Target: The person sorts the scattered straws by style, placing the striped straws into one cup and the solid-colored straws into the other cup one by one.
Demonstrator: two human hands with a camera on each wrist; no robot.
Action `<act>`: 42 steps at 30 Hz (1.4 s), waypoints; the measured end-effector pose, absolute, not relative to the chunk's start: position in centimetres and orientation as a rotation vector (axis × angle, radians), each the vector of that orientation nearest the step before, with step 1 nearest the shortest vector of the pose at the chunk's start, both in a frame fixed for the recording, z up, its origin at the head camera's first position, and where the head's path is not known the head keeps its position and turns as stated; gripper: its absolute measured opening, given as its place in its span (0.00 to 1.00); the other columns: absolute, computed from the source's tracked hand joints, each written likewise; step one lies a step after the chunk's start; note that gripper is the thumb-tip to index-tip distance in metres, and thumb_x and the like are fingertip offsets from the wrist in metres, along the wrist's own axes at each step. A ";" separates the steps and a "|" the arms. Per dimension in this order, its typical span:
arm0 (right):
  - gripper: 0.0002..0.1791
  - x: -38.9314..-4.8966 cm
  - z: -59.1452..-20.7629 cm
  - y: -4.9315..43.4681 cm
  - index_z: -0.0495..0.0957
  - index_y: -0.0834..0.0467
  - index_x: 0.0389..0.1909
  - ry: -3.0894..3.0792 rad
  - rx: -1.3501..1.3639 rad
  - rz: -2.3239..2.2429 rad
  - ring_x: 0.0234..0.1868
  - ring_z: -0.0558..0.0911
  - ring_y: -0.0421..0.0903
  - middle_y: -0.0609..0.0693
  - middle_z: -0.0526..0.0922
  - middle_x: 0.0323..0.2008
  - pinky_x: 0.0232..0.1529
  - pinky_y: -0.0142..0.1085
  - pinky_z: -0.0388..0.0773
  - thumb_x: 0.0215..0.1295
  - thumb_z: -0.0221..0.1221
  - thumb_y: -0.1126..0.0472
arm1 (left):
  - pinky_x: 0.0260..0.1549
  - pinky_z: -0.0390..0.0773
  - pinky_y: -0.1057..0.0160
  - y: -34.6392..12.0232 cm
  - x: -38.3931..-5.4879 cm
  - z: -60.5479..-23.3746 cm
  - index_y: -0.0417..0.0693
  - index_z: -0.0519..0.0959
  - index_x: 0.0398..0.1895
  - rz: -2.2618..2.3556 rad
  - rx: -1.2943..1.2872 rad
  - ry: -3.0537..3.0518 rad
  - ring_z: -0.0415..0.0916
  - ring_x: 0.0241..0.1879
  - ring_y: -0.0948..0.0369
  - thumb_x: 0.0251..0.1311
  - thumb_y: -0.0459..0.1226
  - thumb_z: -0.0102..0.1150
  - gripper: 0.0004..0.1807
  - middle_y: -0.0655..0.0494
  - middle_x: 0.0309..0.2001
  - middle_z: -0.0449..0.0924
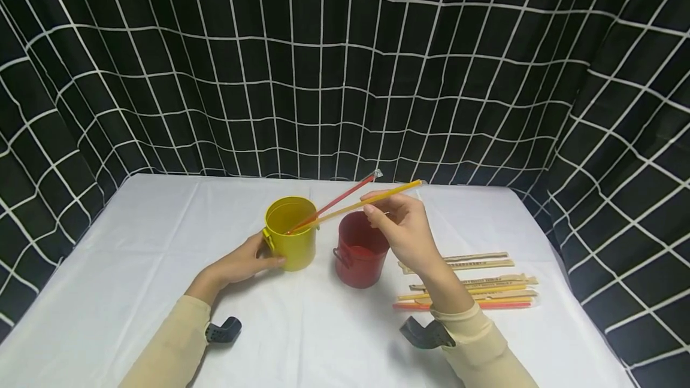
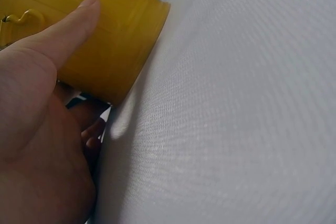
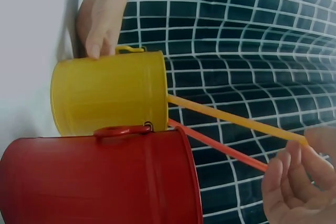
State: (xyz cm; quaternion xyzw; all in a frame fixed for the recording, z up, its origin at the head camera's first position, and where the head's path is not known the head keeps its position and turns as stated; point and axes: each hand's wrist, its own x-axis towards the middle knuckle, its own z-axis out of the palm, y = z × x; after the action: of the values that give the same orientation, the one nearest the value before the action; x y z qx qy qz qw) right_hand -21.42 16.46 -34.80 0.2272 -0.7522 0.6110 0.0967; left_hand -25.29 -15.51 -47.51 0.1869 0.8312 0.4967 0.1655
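My left hand [image 1: 241, 265] holds the small yellow metal bucket [image 1: 297, 251] at its left side, the thumb [image 2: 79, 27] lying along the wall and the other fingers partly hidden behind it. Between thumb and fingers, my right hand [image 1: 411, 229] pinches a yellow straw [image 1: 347, 208] near its upper part. That straw slants down to the left, its lower end at the yellow bucket's mouth. A red straw [image 1: 343, 195] in a clear wrapper leans inside the same bucket, its top sticking out to the right. Below the right hand stands a red bucket [image 1: 360, 271], upright, with a side handle.
Several straws lie on the right of the white-covered table [image 1: 280, 340]: paper-wrapped ones [image 1: 482, 265], yellow ones and a red one [image 1: 507, 305], partly behind the right forearm. A black curtain with a white grid [image 1: 334, 64] hangs around the table's back and sides.
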 end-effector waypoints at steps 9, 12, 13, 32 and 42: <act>0.33 -21.7 -34.3 16.5 0.58 0.55 0.76 -2.118 0.732 2.058 0.46 0.88 0.39 0.42 0.88 0.44 0.49 0.32 0.87 0.73 0.54 0.68 | 0.79 0.40 0.36 -15.6 -25.5 -47.6 0.49 0.45 0.82 1.413 0.567 2.384 0.38 0.82 0.42 0.66 0.48 0.63 0.50 0.45 0.83 0.43; 0.34 -21.7 -34.3 16.8 0.54 0.55 0.77 -2.102 0.702 2.071 0.47 0.87 0.39 0.42 0.87 0.46 0.50 0.33 0.87 0.74 0.53 0.68 | 0.79 0.40 0.36 -15.5 -25.5 -47.7 0.48 0.45 0.82 1.419 0.570 2.371 0.38 0.82 0.42 0.66 0.48 0.63 0.50 0.45 0.83 0.43; 0.33 -21.7 -34.3 16.8 0.54 0.55 0.77 -2.096 0.694 2.071 0.47 0.87 0.39 0.42 0.87 0.46 0.50 0.33 0.87 0.74 0.52 0.68 | 0.79 0.39 0.36 -15.5 -25.5 -47.7 0.48 0.45 0.82 1.420 0.568 2.367 0.37 0.82 0.42 0.66 0.48 0.64 0.50 0.44 0.83 0.43; 0.24 -21.8 -32.7 19.7 0.62 0.63 0.70 -2.021 0.641 1.981 0.47 0.87 0.39 0.42 0.86 0.46 0.50 0.32 0.86 0.75 0.51 0.68 | 0.79 0.40 0.37 -15.4 -25.5 -47.6 0.53 0.45 0.82 1.438 0.558 2.348 0.38 0.83 0.44 0.65 0.48 0.65 0.50 0.48 0.83 0.44; 0.14 -22.1 -33.6 24.1 0.77 0.57 0.57 -2.218 0.748 1.890 0.48 0.86 0.38 0.42 0.88 0.46 0.48 0.29 0.86 0.76 0.51 0.68 | 0.79 0.40 0.35 -15.4 -25.4 -47.5 0.50 0.45 0.82 1.415 0.552 2.373 0.38 0.82 0.42 0.66 0.48 0.64 0.50 0.45 0.83 0.43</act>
State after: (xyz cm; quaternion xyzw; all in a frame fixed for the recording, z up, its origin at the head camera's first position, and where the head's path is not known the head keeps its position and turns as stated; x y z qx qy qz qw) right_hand -22.13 24.14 -33.55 0.2479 -0.7356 0.6269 0.0664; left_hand -25.39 -15.40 -47.50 0.1935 0.8312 0.4956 0.1616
